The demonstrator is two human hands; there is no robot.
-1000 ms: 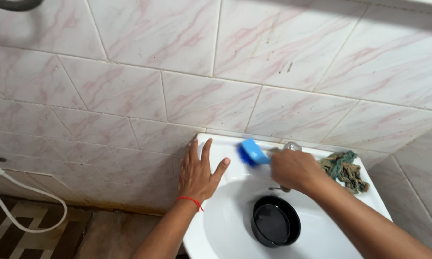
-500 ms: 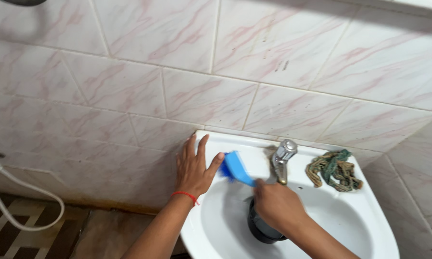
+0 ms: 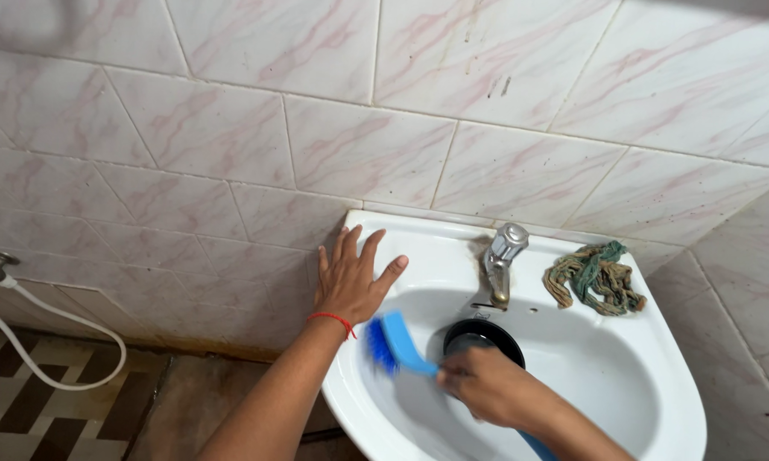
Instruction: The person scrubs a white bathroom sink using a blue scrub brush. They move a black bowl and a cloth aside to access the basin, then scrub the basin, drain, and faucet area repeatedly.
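Right hand [image 3: 487,388] has a closed grip around the handle of a blue brush [image 3: 397,343], and the brush head with its blue bristles sits down against the inner left wall of the white sink [image 3: 640,341], just below the rim. Left hand [image 3: 350,277] is flat and open on the sink's back-left corner, fingers spread, holding nothing (there's a red thread around that wrist). A black bowl [image 3: 487,335] sits in the bottom of the basin right by the right hand, partly hidden behind it. The metal tap [image 3: 501,260] stands at the back of the sink, and a crumpled greenish rag [image 3: 595,279] lies on the rim to the right of the tap, well apart from both hands. Pink-veined tiles [image 3: 230,128] cover the wall, and a white hose [image 3: 51,341] hangs off a wall valve at far left.
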